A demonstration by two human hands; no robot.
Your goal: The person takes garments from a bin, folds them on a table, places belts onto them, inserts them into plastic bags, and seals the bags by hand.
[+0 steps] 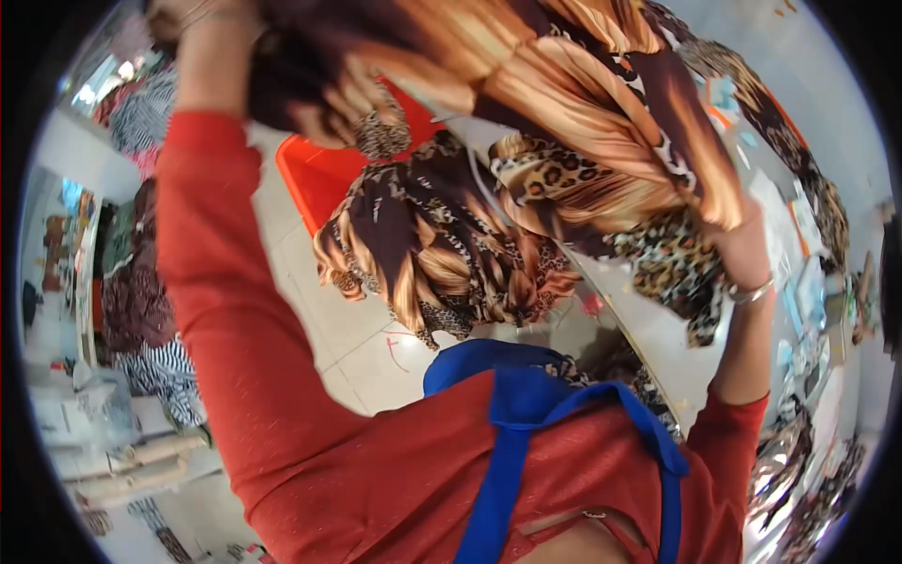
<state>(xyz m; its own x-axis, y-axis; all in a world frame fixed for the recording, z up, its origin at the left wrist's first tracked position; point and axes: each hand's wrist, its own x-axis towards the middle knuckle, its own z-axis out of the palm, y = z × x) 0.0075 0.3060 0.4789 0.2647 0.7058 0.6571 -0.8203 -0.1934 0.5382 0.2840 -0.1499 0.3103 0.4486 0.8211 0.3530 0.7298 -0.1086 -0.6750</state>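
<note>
My right hand (742,246), with a bracelet at its wrist, grips the edge of a brown, black and tan patterned cloth (573,113). The cloth is raised and spreads across the top of the head view, with leopard-print parts hanging below it. My left hand (178,17) is lifted to the upper left edge, blurred and partly cut off, so its fingers are unclear. Below the cloth's left part, another hand (349,105) clasps a bunched leopard-print piece (383,132); its arm is hidden. A gathered heap of matching fabric (451,240) hangs beneath that.
A red bin (315,179) stands behind the gathered fabric on the tiled floor. At right, a pale table (658,324) carries more printed cloth (799,141) and scraps. Striped and dark fabrics (141,273) are piled at left, above pale rolls (150,461).
</note>
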